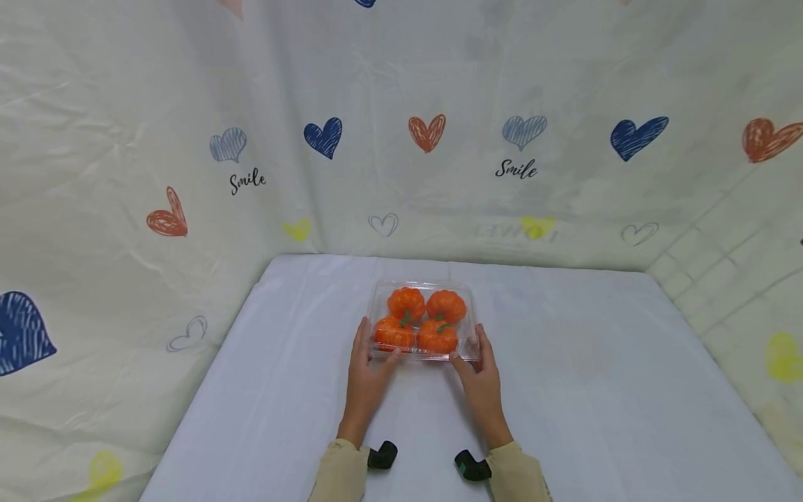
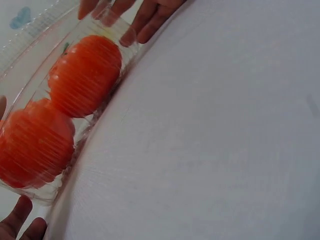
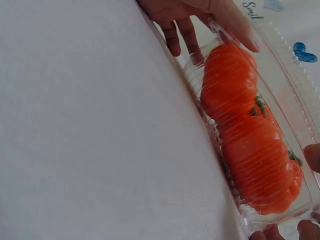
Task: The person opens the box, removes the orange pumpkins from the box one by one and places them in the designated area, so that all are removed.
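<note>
A clear plastic clamshell box [image 1: 420, 284] sits on the white-covered table, its lid down over several small orange pumpkins [image 1: 446, 307] with green stems. My left hand [image 1: 369, 380] grips the near left corner, thumb on the front rim and fingers along the side. At the near right corner my right hand [image 1: 479, 390] holds the box the same way. Both wrist views show ribbed front walls with pumpkins [image 2: 87, 75] close behind them. Fingertips [image 3: 312, 157] of the right hand appear at the right edge of the right wrist view.
A white cloth covers the tabletop [image 1: 282, 390]. Pale curtain-like sheeting [image 1: 464, 70] printed with hearts and the word Smile hangs behind the table and along both sides. Dark wrist devices [image 1: 383, 455] stick out from the cuffs of the beige sleeves [image 1: 341, 474].
</note>
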The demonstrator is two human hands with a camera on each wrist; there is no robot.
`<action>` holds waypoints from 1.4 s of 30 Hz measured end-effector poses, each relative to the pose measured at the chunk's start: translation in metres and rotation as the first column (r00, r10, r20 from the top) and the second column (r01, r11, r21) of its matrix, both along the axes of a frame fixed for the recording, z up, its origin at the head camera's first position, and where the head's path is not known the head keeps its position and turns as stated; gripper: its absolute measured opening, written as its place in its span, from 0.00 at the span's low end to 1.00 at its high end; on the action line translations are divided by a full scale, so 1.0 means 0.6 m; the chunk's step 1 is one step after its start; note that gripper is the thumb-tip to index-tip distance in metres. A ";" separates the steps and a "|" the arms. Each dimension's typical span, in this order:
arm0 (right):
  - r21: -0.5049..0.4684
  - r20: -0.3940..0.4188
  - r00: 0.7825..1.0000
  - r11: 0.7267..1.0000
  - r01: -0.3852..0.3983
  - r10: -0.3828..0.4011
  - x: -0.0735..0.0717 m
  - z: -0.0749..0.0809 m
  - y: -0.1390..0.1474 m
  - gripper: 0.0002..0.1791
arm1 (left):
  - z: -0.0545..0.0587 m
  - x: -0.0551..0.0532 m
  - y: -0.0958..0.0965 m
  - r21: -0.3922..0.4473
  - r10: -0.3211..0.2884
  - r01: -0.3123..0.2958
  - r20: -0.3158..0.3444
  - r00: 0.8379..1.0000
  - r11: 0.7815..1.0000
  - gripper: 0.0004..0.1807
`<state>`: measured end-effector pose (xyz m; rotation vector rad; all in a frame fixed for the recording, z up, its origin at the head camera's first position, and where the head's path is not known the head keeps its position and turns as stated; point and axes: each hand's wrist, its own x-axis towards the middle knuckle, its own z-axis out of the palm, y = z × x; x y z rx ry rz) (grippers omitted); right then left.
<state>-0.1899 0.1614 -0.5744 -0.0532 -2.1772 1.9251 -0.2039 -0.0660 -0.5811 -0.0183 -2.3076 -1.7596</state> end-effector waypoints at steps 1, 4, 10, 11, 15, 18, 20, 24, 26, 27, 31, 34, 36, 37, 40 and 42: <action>0.010 -0.002 1.000 1.000 0.006 -0.006 0.001 0.001 0.000 0.44 | 0.000 -0.001 0.000 -0.014 -0.007 0.007 -0.004 1.000 1.000 0.52; 0.034 -0.009 1.000 0.999 0.029 -0.028 0.003 0.003 0.001 0.42 | -0.003 -0.003 0.001 -0.061 -0.007 0.005 -0.018 1.000 0.998 0.52; 0.066 -0.012 0.999 0.997 0.031 -0.031 0.008 0.006 0.002 0.35 | -0.003 -0.004 0.006 -0.214 0.044 -0.056 -0.060 0.997 0.975 0.52; 0.066 -0.012 1.000 0.997 0.027 -0.027 0.008 0.006 0.003 0.34 | -0.002 -0.003 0.007 -0.227 0.051 -0.066 -0.069 0.996 0.972 0.52; 0.045 -0.041 0.999 0.999 0.028 -0.026 0.010 0.005 0.005 0.31 | -0.001 -0.002 0.009 -0.237 0.065 -0.085 -0.090 0.994 0.968 0.52; 0.020 -0.078 0.996 0.999 0.037 -0.036 0.010 0.002 0.006 0.30 | -0.002 -0.002 0.008 -0.218 0.057 -0.075 -0.090 0.994 0.973 0.53; 0.002 -0.096 0.994 0.999 0.045 -0.044 0.010 0.000 0.006 0.30 | -0.002 -0.002 0.005 -0.202 0.049 -0.066 -0.087 0.995 0.977 0.53; -0.010 -0.104 0.993 0.999 0.054 -0.054 0.011 0.001 0.006 0.31 | -0.002 0.000 0.001 -0.160 0.045 -0.060 -0.094 0.995 0.985 0.53; -0.041 -0.112 0.993 0.998 0.040 -0.044 0.010 0.003 0.006 0.33 | -0.002 0.000 0.000 -0.141 0.048 -0.062 -0.099 0.994 0.988 0.53; -0.053 -0.110 0.993 0.998 0.032 -0.038 0.010 0.005 0.006 0.34 | -0.001 0.000 0.000 -0.130 0.049 -0.062 -0.100 0.994 0.990 0.53; -0.095 -0.091 0.996 0.995 -0.002 -0.006 0.010 0.009 0.005 0.37 | 0.000 0.001 -0.001 -0.107 0.041 -0.050 -0.091 0.995 0.993 0.52; -0.084 -0.080 0.997 0.996 -0.008 0.001 0.009 0.009 0.005 0.37 | -0.001 -0.001 -0.001 -0.088 0.026 -0.033 -0.079 0.997 0.996 0.53; -0.080 -0.083 0.997 0.997 -0.006 -0.001 0.007 0.008 0.004 0.36 | -0.001 -0.003 -0.002 -0.076 0.017 -0.023 -0.075 0.997 0.997 0.53; -0.079 -0.087 0.996 0.997 -0.003 -0.004 0.007 0.007 0.005 0.36 | -0.001 -0.003 -0.001 -0.071 0.013 -0.018 -0.074 0.997 0.997 0.53; -0.069 -0.096 0.995 0.998 0.004 -0.011 0.005 0.004 0.005 0.34 | 0.000 -0.003 -0.001 -0.061 0.007 -0.012 -0.071 0.997 0.998 0.54; -0.065 -0.093 0.996 0.998 0.008 -0.014 0.005 0.004 0.005 0.34 | 0.001 -0.003 -0.001 -0.060 0.010 -0.014 -0.067 0.998 0.998 0.54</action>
